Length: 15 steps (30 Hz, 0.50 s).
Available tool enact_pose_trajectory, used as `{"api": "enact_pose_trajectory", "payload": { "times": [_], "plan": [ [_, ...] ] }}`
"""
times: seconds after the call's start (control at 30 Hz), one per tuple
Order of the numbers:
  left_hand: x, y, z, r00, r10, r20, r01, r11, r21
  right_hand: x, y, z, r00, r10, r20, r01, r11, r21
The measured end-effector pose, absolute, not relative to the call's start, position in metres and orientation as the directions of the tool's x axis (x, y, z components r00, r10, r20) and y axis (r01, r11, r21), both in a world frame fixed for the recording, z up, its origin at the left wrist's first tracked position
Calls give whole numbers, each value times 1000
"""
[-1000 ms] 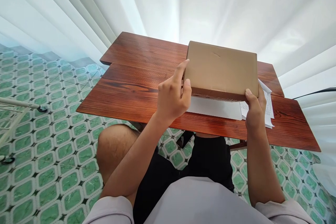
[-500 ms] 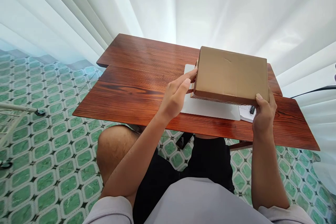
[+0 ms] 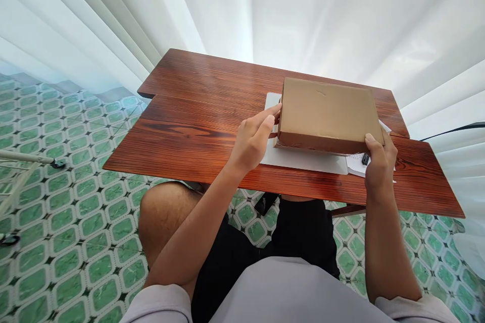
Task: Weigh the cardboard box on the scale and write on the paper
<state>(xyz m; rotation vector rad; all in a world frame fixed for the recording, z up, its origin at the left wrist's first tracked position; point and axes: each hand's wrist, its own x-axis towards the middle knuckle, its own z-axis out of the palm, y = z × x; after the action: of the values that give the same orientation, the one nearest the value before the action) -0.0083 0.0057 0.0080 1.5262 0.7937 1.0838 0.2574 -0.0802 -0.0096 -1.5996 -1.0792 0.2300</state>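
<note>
Cardboard box lower now, between both hands.

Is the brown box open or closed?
Closed: the box shows an unbroken flat top, no flap raised, with both hands at its sides.

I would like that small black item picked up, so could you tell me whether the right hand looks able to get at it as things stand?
Probably yes: the small black item lies uncovered beside the right hand, though that hand holds the cardboard box.
</note>
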Motion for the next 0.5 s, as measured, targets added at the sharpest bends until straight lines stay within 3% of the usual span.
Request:
{"api": "enact_pose_trajectory", "payload": {
  "times": [0.5],
  "plan": [
    [-6,9,4,341,920,194,2,-207,978,266,-75,-15,529,772,352,536,17,-844]
  ]
}}
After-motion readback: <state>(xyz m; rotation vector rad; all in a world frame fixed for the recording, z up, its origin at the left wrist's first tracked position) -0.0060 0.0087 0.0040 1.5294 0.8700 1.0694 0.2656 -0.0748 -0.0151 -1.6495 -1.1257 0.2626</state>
